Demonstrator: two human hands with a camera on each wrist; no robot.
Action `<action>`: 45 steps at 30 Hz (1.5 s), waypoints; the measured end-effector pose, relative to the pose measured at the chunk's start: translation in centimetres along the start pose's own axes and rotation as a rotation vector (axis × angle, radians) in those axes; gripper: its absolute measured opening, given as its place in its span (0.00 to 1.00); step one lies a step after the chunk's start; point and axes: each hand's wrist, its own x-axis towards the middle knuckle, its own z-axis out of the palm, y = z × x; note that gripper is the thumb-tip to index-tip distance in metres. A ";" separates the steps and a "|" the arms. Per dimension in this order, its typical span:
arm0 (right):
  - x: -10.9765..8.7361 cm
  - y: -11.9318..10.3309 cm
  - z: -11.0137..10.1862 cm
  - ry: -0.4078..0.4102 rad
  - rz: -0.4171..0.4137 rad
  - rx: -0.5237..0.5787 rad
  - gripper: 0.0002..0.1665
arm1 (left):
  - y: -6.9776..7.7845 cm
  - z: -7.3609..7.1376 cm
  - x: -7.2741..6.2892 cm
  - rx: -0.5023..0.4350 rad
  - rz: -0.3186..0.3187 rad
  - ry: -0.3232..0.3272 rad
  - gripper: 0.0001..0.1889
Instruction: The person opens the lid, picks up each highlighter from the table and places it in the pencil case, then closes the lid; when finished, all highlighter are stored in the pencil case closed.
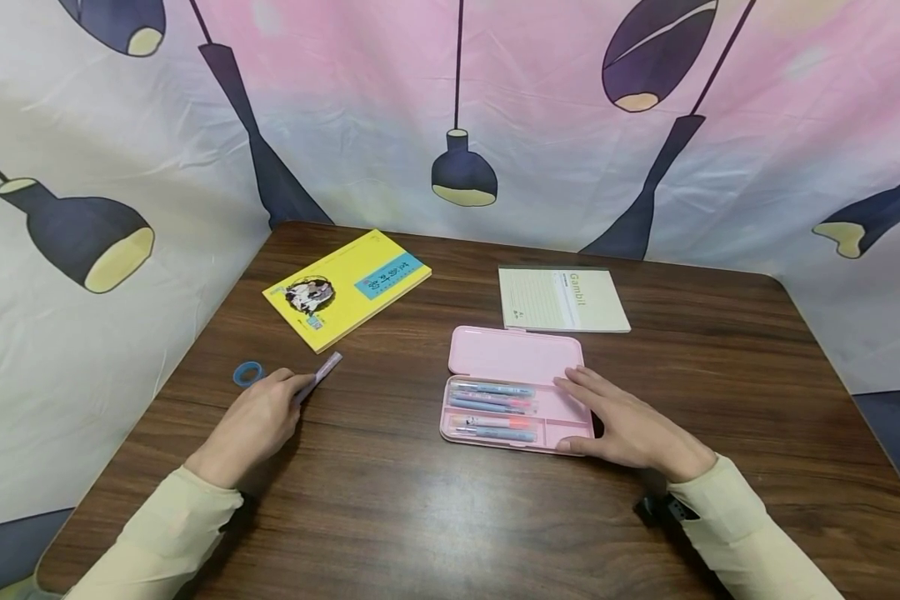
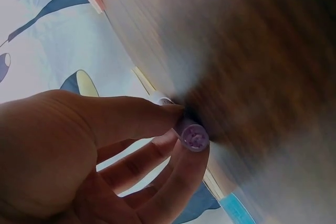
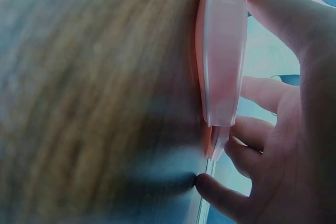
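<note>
My left hand (image 1: 258,425) pinches a slim purple pen (image 1: 330,365) between thumb and fingers, just above the left part of the table. In the left wrist view the pen's round end (image 2: 195,137) faces the camera. A pink pencil case (image 1: 521,350) lies with its lid raised back, and several pens (image 1: 491,407) lie in its left part. At the case's right end rests my right hand (image 1: 637,425), fingers spread and fairly straight, thumb at the front corner. The right wrist view shows the case's pink side wall (image 3: 223,66) beside the thumb and fingers.
A blue tape ring (image 1: 248,374) lies left of my left hand. Behind it is a yellow book (image 1: 345,292), set at an angle. A pale notebook (image 1: 562,300) lies behind the case. A printed cloth (image 1: 390,100) hangs along the brown table's (image 1: 390,525) back edge.
</note>
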 end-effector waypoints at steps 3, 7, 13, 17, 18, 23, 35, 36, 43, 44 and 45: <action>0.0 0.0 0.0 0.001 0.001 0.002 0.53 | 0.0 0.0 0.0 -0.015 0.000 0.010 0.20; 0.0 -0.1 0.1 0.002 0.005 0.002 0.53 | 0.1 -0.1 0.0 -0.029 -0.006 0.014 0.20; 0.0 0.0 0.1 0.004 0.008 0.001 0.53 | 0.6 -0.4 0.2 -0.032 -0.010 0.009 0.21; 0.0 0.0 0.1 0.009 0.005 0.000 0.53 | 1.3 -0.6 0.7 -0.033 0.017 0.027 0.21; -0.1 0.0 0.1 0.011 0.004 0.001 0.53 | 1.6 -0.6 0.9 -0.032 0.028 0.034 0.21; 0.0 0.1 0.1 0.013 -0.002 0.001 0.53 | 2.9 -0.9 1.9 -0.017 0.082 0.061 0.21; 0.0 0.1 0.2 0.007 -0.008 0.006 0.53 | 7.7 0.2 5.4 -0.012 0.268 0.068 0.22; 0.0 0.1 0.2 0.004 -0.006 0.009 0.53 | 8.3 0.4 5.6 -0.013 0.284 0.063 0.22; -0.1 0.1 0.2 0.013 -0.007 0.000 0.53 | 12.0 1.4 6.9 -0.026 0.388 -0.007 0.20; -0.1 0.1 0.1 0.015 -0.010 -0.003 0.53 | 12.4 1.5 7.0 -0.031 0.402 -0.023 0.20; 0.0 0.1 0.1 0.017 -0.012 -0.005 0.53 | 12.8 1.6 7.1 -0.035 0.416 -0.039 0.19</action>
